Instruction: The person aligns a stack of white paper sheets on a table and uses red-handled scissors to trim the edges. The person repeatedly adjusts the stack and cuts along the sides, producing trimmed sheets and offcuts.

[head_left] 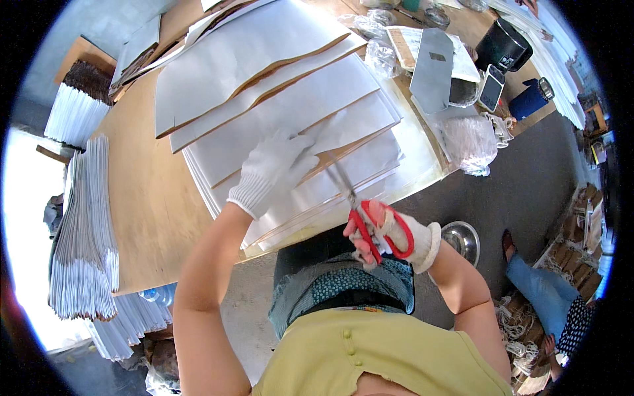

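Observation:
White sheets with brown undersides (238, 66) lie overlapping in a stepped stack in front of me, their right edges partly curled. My left hand (274, 165), in a white knitted glove, rests on the sheets with its fingers spread. Red-handled scissors (361, 228) are in my right hand (408, 237), which wears a glove that leaves the fingertips bare. The scissors' blades point up and left toward a sheet's brown edge, close to the fingers of my left hand. Whether the blades touch the paper I cannot tell.
Bundles of folded white sheets (82, 231) hang over the table's left edge. On the right stand a grey metal plate (432, 72), a phone (491, 88), a black pot (503, 46), a blue bottle (530, 99) and a plastic bag (470, 142). Another person's leg (545, 290) shows at lower right.

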Tool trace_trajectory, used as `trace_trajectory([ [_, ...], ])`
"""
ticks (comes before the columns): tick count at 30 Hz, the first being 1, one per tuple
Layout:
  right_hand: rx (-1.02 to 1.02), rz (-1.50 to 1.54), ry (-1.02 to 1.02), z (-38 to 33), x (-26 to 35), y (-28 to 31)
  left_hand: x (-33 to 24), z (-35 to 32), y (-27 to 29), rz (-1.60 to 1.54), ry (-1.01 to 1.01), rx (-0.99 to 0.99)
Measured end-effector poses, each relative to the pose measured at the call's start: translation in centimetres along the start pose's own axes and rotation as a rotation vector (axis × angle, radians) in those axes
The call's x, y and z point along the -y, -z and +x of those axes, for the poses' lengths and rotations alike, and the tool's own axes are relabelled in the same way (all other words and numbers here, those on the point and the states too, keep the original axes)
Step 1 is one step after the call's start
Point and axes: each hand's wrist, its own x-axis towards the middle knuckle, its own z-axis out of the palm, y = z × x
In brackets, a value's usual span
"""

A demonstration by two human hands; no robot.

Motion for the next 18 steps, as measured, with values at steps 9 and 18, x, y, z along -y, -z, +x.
trace_trajectory([
  [9,-0.326,-0.198,0.098,-0.4,2.7,2.8,0.6,-0.3,1.0,-0.218,-0.002,0.000],
  [18,-0.428,0.064,0.081,1.8,-1.3,0.5,0.7,-0.3,1.2,-0.125,-0.050,0.043],
])
